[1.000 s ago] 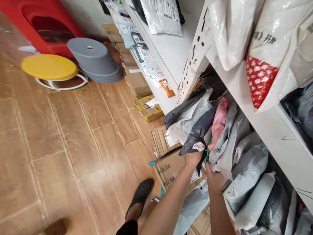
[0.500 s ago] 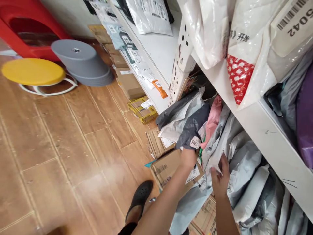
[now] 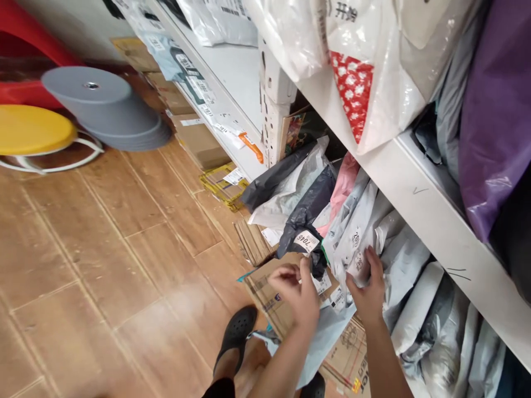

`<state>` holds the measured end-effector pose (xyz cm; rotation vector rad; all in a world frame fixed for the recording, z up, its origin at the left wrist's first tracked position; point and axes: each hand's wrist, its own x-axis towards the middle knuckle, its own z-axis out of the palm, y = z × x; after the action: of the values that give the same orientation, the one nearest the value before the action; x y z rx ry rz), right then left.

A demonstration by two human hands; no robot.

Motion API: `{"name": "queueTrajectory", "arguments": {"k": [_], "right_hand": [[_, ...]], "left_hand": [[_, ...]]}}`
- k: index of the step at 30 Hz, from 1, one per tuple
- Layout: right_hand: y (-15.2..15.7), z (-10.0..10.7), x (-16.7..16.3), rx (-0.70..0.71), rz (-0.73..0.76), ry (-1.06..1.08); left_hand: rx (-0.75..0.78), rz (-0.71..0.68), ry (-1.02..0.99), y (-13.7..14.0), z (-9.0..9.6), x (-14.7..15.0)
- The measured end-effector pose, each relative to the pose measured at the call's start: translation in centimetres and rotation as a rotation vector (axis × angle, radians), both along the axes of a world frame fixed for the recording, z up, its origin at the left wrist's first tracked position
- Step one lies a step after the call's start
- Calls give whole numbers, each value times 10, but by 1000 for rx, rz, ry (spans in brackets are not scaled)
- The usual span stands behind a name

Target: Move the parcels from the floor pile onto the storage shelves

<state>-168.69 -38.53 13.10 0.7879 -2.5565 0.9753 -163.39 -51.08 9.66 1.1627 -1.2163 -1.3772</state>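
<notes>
My left hand (image 3: 301, 290) is raised just below a dark grey mailer bag (image 3: 307, 207) labelled 7046, its fingers loosely curled and apart, with nothing visible in them. My right hand (image 3: 369, 290) has thumb and fingers around the near end of a white mailer bag (image 3: 359, 229), which bears small printed number labels. Between these two bags stand a pink bag (image 3: 343, 179) and a pale grey bag (image 3: 346, 204). A brown cardboard box (image 3: 265, 284) lies beneath my left hand. The back parts of the bags are hidden under the shelf.
A white shelf (image 3: 418, 190) overhangs the row, loaded with large bags, one of them purple (image 3: 493, 121). More pale mailers (image 3: 409, 254) are packed to the right. On the wooden floor (image 3: 103, 265) stand a grey stool (image 3: 108, 108) and a yellow stool (image 3: 33, 130).
My left hand has come away from the dark grey mailer and drawn back. My right hand has shifted slightly up along the white mailer, whose labels now show. The view has swung right.
</notes>
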Motion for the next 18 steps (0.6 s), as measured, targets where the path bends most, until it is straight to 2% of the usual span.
{"name": "queueTrajectory", "arguments": {"k": [2,4,5,9,12,14,18], "right_hand": [[4,-1,0,18,-25,3],[4,-4,0,66,-49,-22],[3,-6,-1,112,-63,-41],[-2,-15,-4,292,-113,-104],[3,-22,-9,204,-145,-61],[8,-26,-13,108,-174,-16],[6,-24,-23,-54,-243,-45]], "left_hand": [[-129,-136,101,16,15,8],[-189,-307,116,23,25,2],[-196,-339,105,22,28,-4],[-234,-314,-5,15,30,-29],[-245,-362,-204,12,29,-34],[-205,-424,-261,6,29,-35],[-70,-546,-98,-16,32,-45]]}}
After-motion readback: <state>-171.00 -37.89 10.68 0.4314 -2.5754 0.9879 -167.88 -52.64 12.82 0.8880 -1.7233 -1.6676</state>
